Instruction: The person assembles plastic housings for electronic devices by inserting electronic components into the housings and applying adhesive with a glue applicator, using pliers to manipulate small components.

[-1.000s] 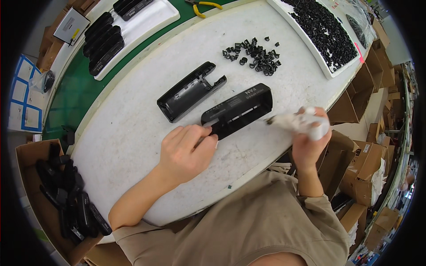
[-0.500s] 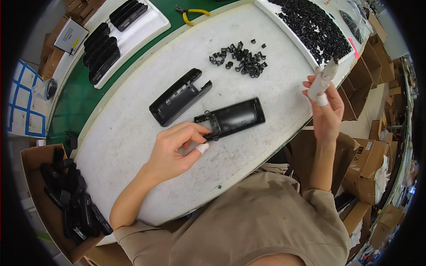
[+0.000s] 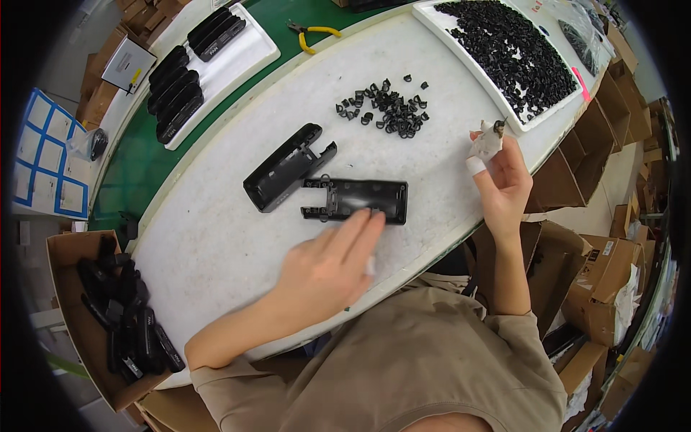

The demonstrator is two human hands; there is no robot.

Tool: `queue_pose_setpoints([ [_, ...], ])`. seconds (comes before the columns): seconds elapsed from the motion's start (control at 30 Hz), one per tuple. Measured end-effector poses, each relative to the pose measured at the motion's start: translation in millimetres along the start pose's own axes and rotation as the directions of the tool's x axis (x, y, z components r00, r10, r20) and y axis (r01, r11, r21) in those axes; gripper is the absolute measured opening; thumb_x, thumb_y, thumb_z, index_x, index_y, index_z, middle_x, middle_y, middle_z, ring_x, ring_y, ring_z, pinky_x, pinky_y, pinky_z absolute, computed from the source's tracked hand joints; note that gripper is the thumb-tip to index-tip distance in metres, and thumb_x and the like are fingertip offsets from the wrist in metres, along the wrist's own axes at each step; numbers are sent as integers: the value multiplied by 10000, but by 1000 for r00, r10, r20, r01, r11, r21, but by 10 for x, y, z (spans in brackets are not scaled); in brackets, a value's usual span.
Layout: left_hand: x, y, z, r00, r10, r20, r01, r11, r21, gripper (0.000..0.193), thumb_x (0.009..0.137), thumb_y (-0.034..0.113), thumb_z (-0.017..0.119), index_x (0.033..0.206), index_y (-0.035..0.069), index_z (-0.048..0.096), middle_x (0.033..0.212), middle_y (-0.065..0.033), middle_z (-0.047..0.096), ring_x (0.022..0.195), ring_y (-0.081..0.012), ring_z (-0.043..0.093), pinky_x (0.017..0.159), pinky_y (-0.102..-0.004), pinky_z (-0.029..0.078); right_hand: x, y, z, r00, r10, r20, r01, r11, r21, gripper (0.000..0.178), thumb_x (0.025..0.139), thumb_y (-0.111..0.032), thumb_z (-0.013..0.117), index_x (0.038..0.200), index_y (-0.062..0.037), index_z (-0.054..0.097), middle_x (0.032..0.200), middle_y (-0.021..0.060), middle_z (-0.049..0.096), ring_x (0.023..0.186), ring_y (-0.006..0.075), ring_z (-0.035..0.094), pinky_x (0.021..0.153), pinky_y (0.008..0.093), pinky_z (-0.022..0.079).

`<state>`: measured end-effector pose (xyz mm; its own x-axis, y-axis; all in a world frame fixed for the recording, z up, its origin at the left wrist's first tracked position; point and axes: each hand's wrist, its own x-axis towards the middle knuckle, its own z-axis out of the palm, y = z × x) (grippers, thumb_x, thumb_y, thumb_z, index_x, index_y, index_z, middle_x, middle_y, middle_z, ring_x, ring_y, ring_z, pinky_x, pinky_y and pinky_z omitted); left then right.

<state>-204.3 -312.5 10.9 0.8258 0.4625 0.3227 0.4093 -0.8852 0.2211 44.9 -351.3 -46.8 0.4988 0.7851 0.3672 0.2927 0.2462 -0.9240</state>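
Stretches the left hand [image 3: 327, 268] to the near edge of the black casing half [image 3: 367, 194], with fingers side by side, no longer pinching its end; seems thereby to leave it turned nearly level on the counter [image 3: 209, 259], hollow side up with the inside exposed. Pinches a white-wrapped tool [image 3: 489, 145] between thumb and fingers of the right hand [image 3: 506, 186], now brought closer in. Leaves untouched the second black shell [image 3: 283, 173] just beside and the small black parts [image 3: 397, 114] beyond.

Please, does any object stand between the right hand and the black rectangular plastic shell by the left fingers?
Nothing visible does: between the right hand, which holds a whitish wrapped object, and the black rectangular plastic shell, the white tabletop shows.
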Motion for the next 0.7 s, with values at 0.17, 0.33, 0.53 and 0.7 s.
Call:
queue_pose_setpoints([
  [0.17,64,22,85,999,46,27,-43,994,-101,425,653,329,758,854,-1,581,820,-97,515,628,-208,532,496,-278,450,-7,25,-14,998,-69,-6,68,994,-81,375,733,65,613,1092,56,506,978,74,518,918,157,522,869,273,418],
  [0.33,-3,-25,59,998,37,51,-35,999,-35,377,604,314,754,697,32,522,748,-84,466,708,-265,498,572,-341,417,-3,6,-7,996,-92,-5,91,987,-132,369,717,58,615,1073,48,520,958,82,523,897,170,529,839,274,434],
  [0.53,-40,-120,15,998,54,-17,-52,993,104,208,570,125,645,737,62,539,809,-86,479,876,-294,519,668,-369,415,5,15,18,994,-109,-2,108,986,-129,377,720,61,619,1082,58,511,975,81,523,906,163,524,850,268,425],
  [0.7,251,-474,-310,981,-40,-192,53,997,61,189,595,74,618,759,31,533,833,-118,511,849,-321,520,687,-393,431,-28,29,-13,998,-45,-47,41,996,-82,373,735,72,613,1090,78,500,1002,68,516,936,148,511,877,257,394],
])
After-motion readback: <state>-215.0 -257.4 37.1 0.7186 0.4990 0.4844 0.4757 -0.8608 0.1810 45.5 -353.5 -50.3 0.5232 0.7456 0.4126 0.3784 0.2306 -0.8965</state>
